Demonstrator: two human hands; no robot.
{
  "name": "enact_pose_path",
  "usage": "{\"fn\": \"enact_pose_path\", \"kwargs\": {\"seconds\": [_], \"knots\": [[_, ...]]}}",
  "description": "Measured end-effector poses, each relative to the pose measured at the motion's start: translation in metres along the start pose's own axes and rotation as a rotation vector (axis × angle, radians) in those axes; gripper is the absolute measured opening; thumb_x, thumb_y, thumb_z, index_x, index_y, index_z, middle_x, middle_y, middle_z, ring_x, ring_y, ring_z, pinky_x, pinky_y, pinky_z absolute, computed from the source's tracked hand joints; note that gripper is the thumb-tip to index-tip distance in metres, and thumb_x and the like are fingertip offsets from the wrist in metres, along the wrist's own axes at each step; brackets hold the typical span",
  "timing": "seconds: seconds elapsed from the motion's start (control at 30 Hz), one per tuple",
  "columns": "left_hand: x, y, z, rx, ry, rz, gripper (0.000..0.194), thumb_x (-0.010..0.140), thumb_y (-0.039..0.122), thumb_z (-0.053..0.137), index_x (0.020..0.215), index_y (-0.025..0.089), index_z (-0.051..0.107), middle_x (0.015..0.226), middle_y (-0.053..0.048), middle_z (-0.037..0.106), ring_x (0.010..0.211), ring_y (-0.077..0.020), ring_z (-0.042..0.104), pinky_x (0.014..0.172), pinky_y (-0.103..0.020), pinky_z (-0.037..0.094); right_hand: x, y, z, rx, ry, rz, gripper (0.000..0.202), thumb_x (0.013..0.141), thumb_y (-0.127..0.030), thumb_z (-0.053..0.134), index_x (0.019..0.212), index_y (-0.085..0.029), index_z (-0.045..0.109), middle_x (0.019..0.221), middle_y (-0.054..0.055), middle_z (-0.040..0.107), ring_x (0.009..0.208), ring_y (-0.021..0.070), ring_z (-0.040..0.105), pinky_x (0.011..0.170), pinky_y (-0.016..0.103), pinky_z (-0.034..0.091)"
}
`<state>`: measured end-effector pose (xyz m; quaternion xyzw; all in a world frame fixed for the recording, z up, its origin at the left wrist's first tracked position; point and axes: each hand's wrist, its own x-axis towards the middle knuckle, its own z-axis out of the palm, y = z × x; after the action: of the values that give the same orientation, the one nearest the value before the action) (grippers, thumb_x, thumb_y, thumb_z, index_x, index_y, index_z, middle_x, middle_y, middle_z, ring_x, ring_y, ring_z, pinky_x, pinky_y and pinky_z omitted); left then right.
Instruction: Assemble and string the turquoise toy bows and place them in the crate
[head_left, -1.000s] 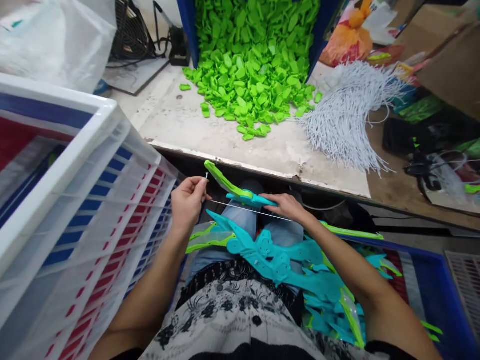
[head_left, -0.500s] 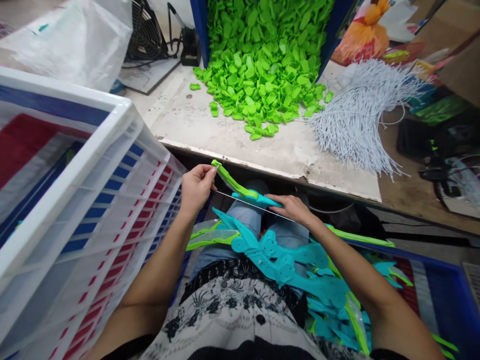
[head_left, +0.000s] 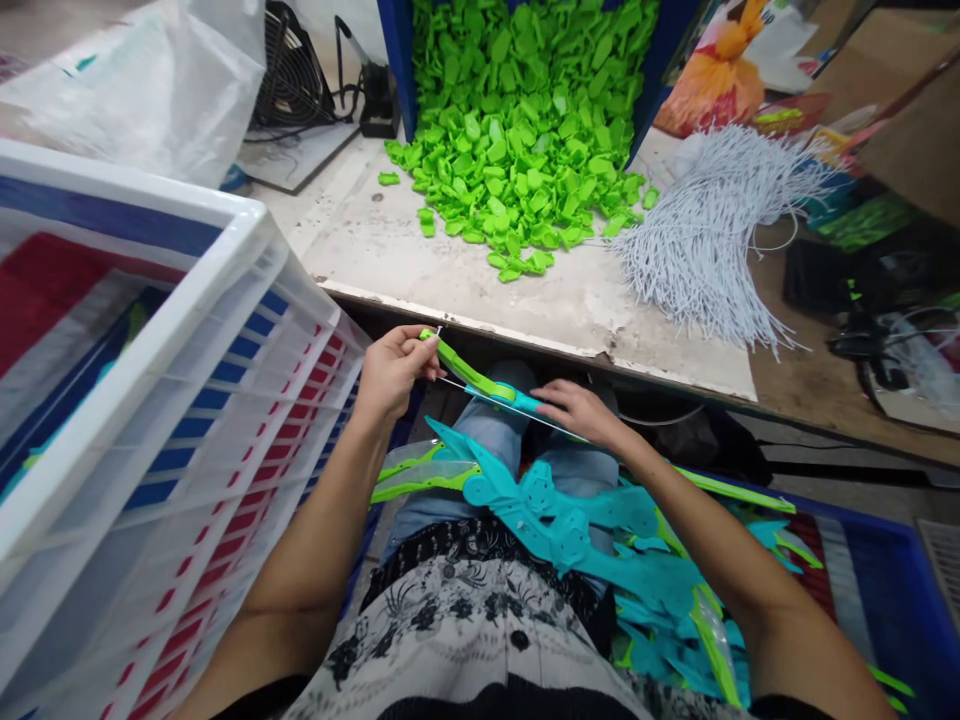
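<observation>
Above the lap, my left hand (head_left: 397, 370) is closed on the green tip of a green-and-turquoise plastic piece (head_left: 480, 380), and a thin white string (head_left: 555, 424) runs from it toward the right. My right hand (head_left: 577, 408) pinches the turquoise part of that same piece. Across the thighs lie more turquoise pieces (head_left: 562, 535) with green ends, some with clear film on them. The string's right end is hidden near my right forearm.
Small green parts (head_left: 525, 190) spill over the white tabletop (head_left: 367, 240) from a blue bin (head_left: 397, 60). White strings (head_left: 705, 230) are bundled to their right. A white basket (head_left: 247, 215) stands at left, a blue crate (head_left: 885, 560) at lower right.
My left hand has turned slightly at the green tip. The fingers of my right hand have lifted and spread a little, and it has shifted slightly left along the piece.
</observation>
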<state>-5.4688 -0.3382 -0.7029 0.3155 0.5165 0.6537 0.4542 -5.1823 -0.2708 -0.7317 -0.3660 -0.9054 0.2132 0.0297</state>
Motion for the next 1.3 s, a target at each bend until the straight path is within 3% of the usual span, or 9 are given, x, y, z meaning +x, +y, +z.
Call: {"fn": "enact_pose_path", "kwargs": {"seconds": [0.17, 0.3, 0.4, 0.57, 0.67, 0.8, 0.93, 1.13, 1.3], "knots": [[-0.009, 0.0, -0.001, -0.033, -0.023, -0.022, 0.035, 0.065, 0.033, 0.076, 0.088, 0.013, 0.06, 0.053, 0.004, 0.057, 0.041, -0.0075, 0.051, 0.05, -0.023, 0.052, 0.067, -0.055, -0.021, 0.262, 0.304, -0.25, 0.032, 0.091, -0.032, 0.049, 0.119, -0.023, 0.06, 0.098, 0.006, 0.064, 0.087, 0.0151, 0.06, 0.083, 0.029, 0.048], [-0.015, -0.001, -0.005, -0.048, -0.047, -0.033, 0.034, 0.066, 0.034, 0.076, 0.089, 0.013, 0.06, 0.053, 0.004, 0.057, 0.042, -0.0072, 0.05, 0.052, -0.024, 0.053, 0.118, -0.095, -0.024, 0.471, 0.252, -0.508, 0.023, 0.088, -0.029, 0.054, 0.107, -0.021, 0.065, 0.089, 0.002, 0.064, 0.076, 0.0106, 0.058, 0.072, 0.024, 0.047], [-0.018, 0.0, -0.009, -0.059, -0.047, -0.046, 0.036, 0.066, 0.034, 0.076, 0.089, 0.013, 0.059, 0.054, 0.004, 0.057, 0.042, -0.0071, 0.051, 0.053, -0.024, 0.053, 0.131, -0.105, -0.023, 0.514, 0.205, -0.585, 0.017, 0.087, -0.03, 0.056, 0.086, -0.017, 0.066, 0.082, 0.002, 0.064, 0.074, 0.0102, 0.058, 0.069, 0.023, 0.046], [-0.021, 0.002, -0.007, -0.009, -0.071, -0.095, 0.039, 0.067, 0.041, 0.074, 0.09, 0.017, 0.055, 0.052, 0.005, 0.055, 0.043, -0.0096, 0.053, 0.052, -0.026, 0.053, 0.124, -0.111, -0.022, 0.367, 0.219, -0.555, 0.016, 0.087, -0.025, 0.051, 0.078, -0.016, 0.06, 0.076, 0.001, 0.06, 0.07, 0.0103, 0.053, 0.066, 0.023, 0.042], [-0.023, -0.001, -0.004, 0.21, 0.003, -0.039, 0.032, 0.07, 0.043, 0.07, 0.085, 0.018, 0.055, 0.054, 0.004, 0.055, 0.046, -0.0118, 0.055, 0.047, -0.022, 0.047, 0.136, -0.098, -0.03, 0.33, 0.269, -0.498, 0.014, 0.086, -0.024, 0.052, 0.076, -0.016, 0.059, 0.074, 0.0, 0.058, 0.07, 0.0104, 0.052, 0.068, 0.024, 0.042], [-0.03, -0.006, 0.004, 0.471, 0.185, 0.252, 0.013, 0.075, 0.03, 0.064, 0.08, 0.019, 0.06, 0.081, -0.002, 0.063, 0.075, -0.0144, 0.061, 0.064, -0.022, 0.048, 0.171, -0.051, -0.066, 0.371, 0.592, -0.308, 0.02, 0.086, -0.032, 0.053, 0.074, -0.016, 0.056, 0.07, -0.001, 0.054, 0.071, 0.0108, 0.051, 0.073, 0.028, 0.044], [-0.026, -0.002, 0.012, 0.459, 0.03, 0.347, 0.013, 0.079, 0.021, 0.054, 0.081, 0.021, 0.067, 0.085, -0.003, 0.065, 0.084, -0.0167, 0.059, 0.082, -0.029, 0.046, 0.167, -0.052, -0.088, 0.485, 0.873, -0.263, 0.025, 0.091, -0.04, 0.046, 0.084, -0.017, 0.055, 0.076, -0.001, 0.052, 0.083, 0.0124, 0.054, 0.081, 0.033, 0.046], [0.002, 0.013, 0.009, -0.069, -0.073, -0.023, 0.02, 0.073, 0.034, 0.061, 0.076, 0.016, 0.069, 0.077, -0.004, 0.067, 0.074, -0.0156, 0.06, 0.073, -0.027, 0.046, 0.091, -0.138, -0.021, 0.465, 0.637, -0.519, 0.009, 0.088, -0.024, 0.051, 0.081, -0.021, 0.055, 0.104, 0.006, 0.055, 0.113, 0.0212, 0.051, 0.096, 0.042, 0.044], [0.001, 0.023, -0.003, 0.218, 0.115, 0.152, 0.006, 0.071, 0.022, 0.063, 0.069, 0.016, 0.063, 0.072, -0.003, 0.066, 0.072, -0.0143, 0.059, 0.07, -0.025, 0.044, 0.097, -0.135, 0.024, 0.543, 0.627, -0.417, 0.006, 0.084, -0.023, 0.055, 0.079, -0.021, 0.058, 0.103, 0.007, 0.055, 0.108, 0.0221, 0.053, 0.097, 0.045, 0.043]]}}
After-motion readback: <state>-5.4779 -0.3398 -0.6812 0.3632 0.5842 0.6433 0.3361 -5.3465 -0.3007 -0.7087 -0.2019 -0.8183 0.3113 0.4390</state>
